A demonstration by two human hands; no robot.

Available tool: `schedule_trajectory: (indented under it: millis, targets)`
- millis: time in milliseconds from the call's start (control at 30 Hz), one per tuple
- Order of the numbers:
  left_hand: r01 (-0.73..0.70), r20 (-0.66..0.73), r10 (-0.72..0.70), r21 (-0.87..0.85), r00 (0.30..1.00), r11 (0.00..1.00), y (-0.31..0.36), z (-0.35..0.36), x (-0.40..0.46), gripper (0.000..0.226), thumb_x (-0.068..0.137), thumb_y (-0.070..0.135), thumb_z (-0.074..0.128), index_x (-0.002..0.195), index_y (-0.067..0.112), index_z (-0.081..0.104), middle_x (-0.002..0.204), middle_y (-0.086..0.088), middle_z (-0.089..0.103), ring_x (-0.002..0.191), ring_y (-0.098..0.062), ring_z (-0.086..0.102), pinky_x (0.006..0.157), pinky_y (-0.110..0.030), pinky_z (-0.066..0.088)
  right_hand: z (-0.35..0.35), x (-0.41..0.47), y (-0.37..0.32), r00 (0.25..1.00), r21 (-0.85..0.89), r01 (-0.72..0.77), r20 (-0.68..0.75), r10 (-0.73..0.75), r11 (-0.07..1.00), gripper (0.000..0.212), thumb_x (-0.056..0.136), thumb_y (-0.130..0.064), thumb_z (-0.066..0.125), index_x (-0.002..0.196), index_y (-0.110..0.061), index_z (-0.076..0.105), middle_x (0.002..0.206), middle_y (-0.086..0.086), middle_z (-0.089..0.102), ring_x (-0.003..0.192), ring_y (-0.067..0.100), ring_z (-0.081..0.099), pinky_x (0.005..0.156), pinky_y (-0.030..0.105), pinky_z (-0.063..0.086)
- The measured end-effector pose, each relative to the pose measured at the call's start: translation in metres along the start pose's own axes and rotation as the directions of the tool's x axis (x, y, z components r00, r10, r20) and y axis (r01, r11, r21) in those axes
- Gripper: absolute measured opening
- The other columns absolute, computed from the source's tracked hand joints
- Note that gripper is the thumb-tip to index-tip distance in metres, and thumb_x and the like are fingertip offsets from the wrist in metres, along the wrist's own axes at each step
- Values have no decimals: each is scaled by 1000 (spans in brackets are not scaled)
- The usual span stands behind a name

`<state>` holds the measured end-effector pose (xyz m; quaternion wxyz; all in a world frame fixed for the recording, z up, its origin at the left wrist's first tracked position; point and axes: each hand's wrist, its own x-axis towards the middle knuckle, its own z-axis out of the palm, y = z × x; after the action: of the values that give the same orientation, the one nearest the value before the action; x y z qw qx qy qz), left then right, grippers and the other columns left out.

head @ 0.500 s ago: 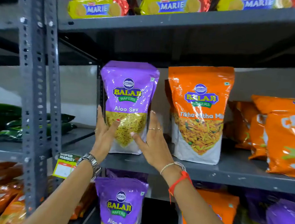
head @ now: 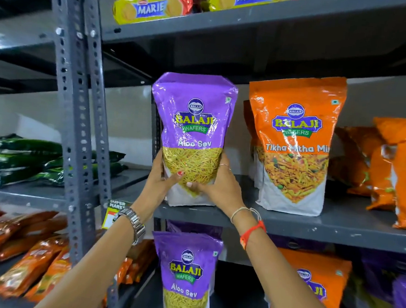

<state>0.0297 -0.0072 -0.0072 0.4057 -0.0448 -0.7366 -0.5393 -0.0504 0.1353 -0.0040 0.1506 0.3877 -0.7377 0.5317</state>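
Note:
A purple Aloo Sev pouch [head: 192, 118] stands upright at the left end of the grey middle shelf [head: 337, 229]. My left hand [head: 161, 182] grips its lower left side, thumb across the front. My right hand [head: 219, 184] grips the lower right side, thumb on the front as well. The fingers of both hands are hidden behind the pouch. The pouch's bottom edge sits at the shelf's front lip.
An orange Tikha Mitha Mix pouch [head: 293, 147] stands just right of it, with more orange bags [head: 401, 176] beyond. Marie biscuit packs [head: 141, 8] lie on the shelf above. A second Aloo Sev pouch [head: 185, 277] stands below. A perforated upright [head: 77, 118] rises at left, with green packs [head: 19, 160] beyond it.
Both hands have closed in on the purple pouch's lower sides, thumbs now pressed on its front. The pouch has tipped slightly forward toward me.

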Motion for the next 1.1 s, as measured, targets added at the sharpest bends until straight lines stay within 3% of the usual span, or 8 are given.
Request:
schedule_trajectory:
  millis: [133,200,333,533,733,867,1033,1100]
  targets:
    - [-79,-76,81,35,994,996,20,1,-31,69,81,0,60,140,18,28,140,-6,46,104,2,55,77,-10,49,-6,-24,-10,1000,70,17,-19,-16,997,113,55,-46,88,146,-28,23,139,-1,56,127,26,53,101,42,46]
    - [-113,-118,118,46,986,993,30,-2,-53,68,79,4,64,138,21,33,136,-5,51,98,6,59,77,-15,52,-9,-38,-17,999,108,37,-9,-36,993,118,46,-57,85,144,-32,25,135,-3,59,125,23,55,103,46,46]
    - [-117,-190,122,39,974,992,48,-8,-99,76,68,19,73,132,36,37,127,1,59,107,-17,62,86,-39,52,-16,-71,-26,996,171,85,5,-87,982,111,41,-67,77,138,-41,31,121,-20,61,122,14,58,103,46,47]
    - [22,-185,-45,-126,982,992,43,-4,-161,86,60,3,74,133,26,36,97,2,72,82,-11,68,68,-24,56,-19,-123,-11,990,158,97,88,-112,983,103,44,-61,79,132,-55,27,115,-36,54,122,13,57,104,43,46]
    - [252,-222,-234,56,946,966,-7,11,-224,73,48,0,85,111,13,52,91,0,71,79,-12,68,66,-28,58,2,-189,54,968,176,-62,249,16,982,114,50,-41,89,142,-43,23,131,-21,54,127,12,53,107,47,45]
    - [365,-255,-327,119,910,923,-54,27,-270,67,43,18,89,101,31,57,95,-2,73,83,-16,70,74,-47,59,16,-234,101,930,151,-194,343,132,969,113,58,-16,91,147,-19,21,122,-23,53,121,7,54,106,35,46]
    - [484,-320,-435,90,842,870,-109,54,-297,69,37,38,86,98,34,54,88,-2,73,83,-22,69,75,-53,56,30,-265,149,889,164,-335,382,253,928,104,61,-1,86,143,-8,23,118,-20,51,102,-24,51,91,10,46]
    - [504,-313,-453,104,835,857,-122,68,-299,68,38,40,86,98,36,53,84,7,73,84,-20,70,76,-51,56,32,-269,167,875,179,-390,376,304,903,99,64,7,82,142,-8,23,119,-18,50,103,-27,48,91,16,48]
